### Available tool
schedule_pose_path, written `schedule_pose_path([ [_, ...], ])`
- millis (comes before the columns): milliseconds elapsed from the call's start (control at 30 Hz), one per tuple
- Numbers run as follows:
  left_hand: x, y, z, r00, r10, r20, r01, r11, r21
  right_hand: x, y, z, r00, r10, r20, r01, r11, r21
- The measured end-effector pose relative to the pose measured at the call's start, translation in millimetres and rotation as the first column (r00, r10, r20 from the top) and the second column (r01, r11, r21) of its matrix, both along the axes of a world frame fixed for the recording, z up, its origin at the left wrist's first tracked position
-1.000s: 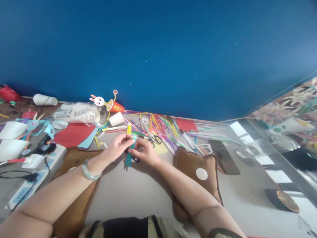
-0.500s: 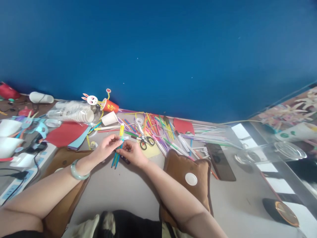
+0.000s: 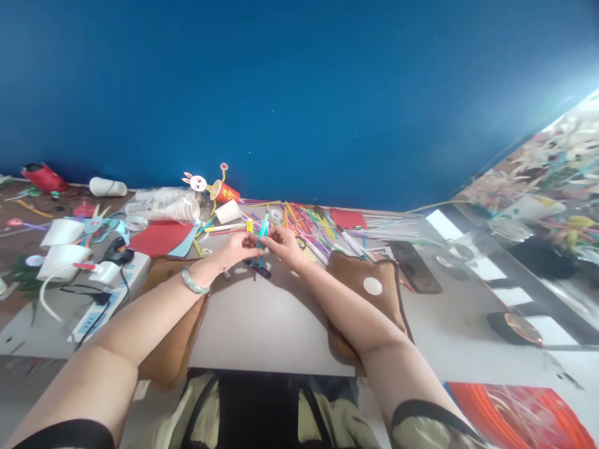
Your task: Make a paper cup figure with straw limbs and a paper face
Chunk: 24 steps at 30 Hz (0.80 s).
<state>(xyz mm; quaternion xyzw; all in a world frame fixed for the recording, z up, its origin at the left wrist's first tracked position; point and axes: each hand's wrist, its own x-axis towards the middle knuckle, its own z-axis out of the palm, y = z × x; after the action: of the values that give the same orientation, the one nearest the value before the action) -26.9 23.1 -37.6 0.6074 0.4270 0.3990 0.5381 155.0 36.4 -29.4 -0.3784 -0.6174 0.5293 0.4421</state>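
Note:
My left hand (image 3: 241, 247) and my right hand (image 3: 284, 246) meet over the middle of the table, fingertips closed. Between them stands a small bundle of blue pipe cleaners (image 3: 264, 223), its ends showing above and below the fingers. The left hand pinches it from one side and the right from the other. Just behind the left fingers is a yellow object (image 3: 249, 226), its kind unclear. Scissors with black handles (image 3: 301, 242) are mostly hidden behind my right hand. A dark object (image 3: 262, 272) lies under the hands.
Loose coloured pipe cleaners (image 3: 306, 219) spread along the wall. A rabbit-faced red paper cup (image 3: 229, 192) lies near bagged cups (image 3: 163, 206) and red paper (image 3: 159, 239). Brown cushions (image 3: 369, 305) flank the workspace. A phone (image 3: 415, 267) rests right; a power strip (image 3: 112, 296) lies left.
The view has shifted, so the table and hands appear farther right and higher. Both hands still hold the blue bundle; the scissors are now largely covered by my right hand.

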Motion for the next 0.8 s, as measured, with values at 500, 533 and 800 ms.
schedule_pose_path([
  [500,5,0,14.2,0.990,-0.019,0.139,0.042,0.986,-0.164,7,-6,20.3,0.955,-0.048,0.293,0.010,0.991,0.132],
  [533,5,-1,15.4,0.990,-0.012,0.143,0.036,0.986,-0.164,6,-6,20.5,0.957,-0.056,0.284,0.016,0.990,0.139],
  [800,4,-4,24.1,0.992,0.014,0.127,-0.009,0.999,-0.043,1,-1,31.2,0.961,-0.098,0.259,0.058,0.986,0.159],
])
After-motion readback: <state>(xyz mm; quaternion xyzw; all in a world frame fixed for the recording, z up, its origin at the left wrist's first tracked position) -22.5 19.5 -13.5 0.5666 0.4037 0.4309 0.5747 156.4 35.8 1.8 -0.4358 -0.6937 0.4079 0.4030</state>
